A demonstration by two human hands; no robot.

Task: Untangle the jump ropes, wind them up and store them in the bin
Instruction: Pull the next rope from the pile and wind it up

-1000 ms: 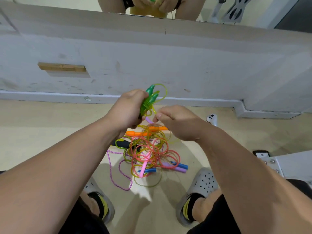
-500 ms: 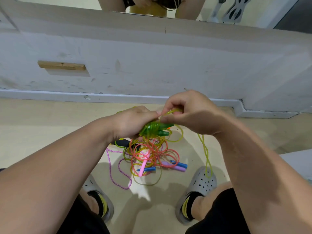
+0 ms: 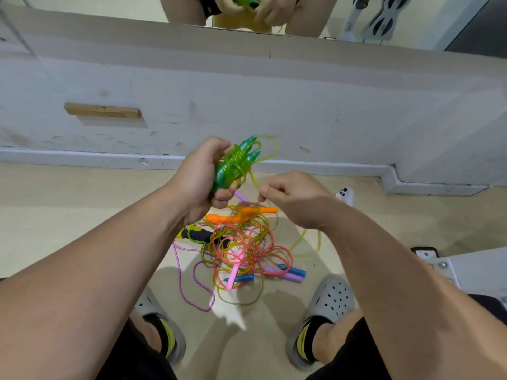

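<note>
Left hand: clamped on the pair of green handles, fingers and thumb curled round their lower ends, held in the air above the floor.
Green handles: side by side, tips tilted up toward the wall, bound together by several turns of the yellow-green rope.
Yellow-green rope: one loop stands out past the handle tips, and one strand runs down from the winding to the right hand. More of it trails below the right forearm to the floor.
Right hand: pinches that strand between thumb and forefinger, the other fingers curled in. It is just beside the left hand and slightly lower.
Tangle of ropes: on the floor below both hands, between the person's feet and the wall's foot (coral, yellow and green loops overlap too closely to tell which lies over which).
Handles in the tangle: two orange handles at its far edge, a black-and-yellow handle at its left edge, a pink handle in the middle, blue handles and a lilac handle at its near right.
Purple braided rope: snakes out from the tangle's near left side.
Grey clogs: one on each foot, either side of the tangle's near edge.
Wooden block: fixed on the wall, upper left.
Mirror: above the wall, reflecting the hands and the green handles.
</note>
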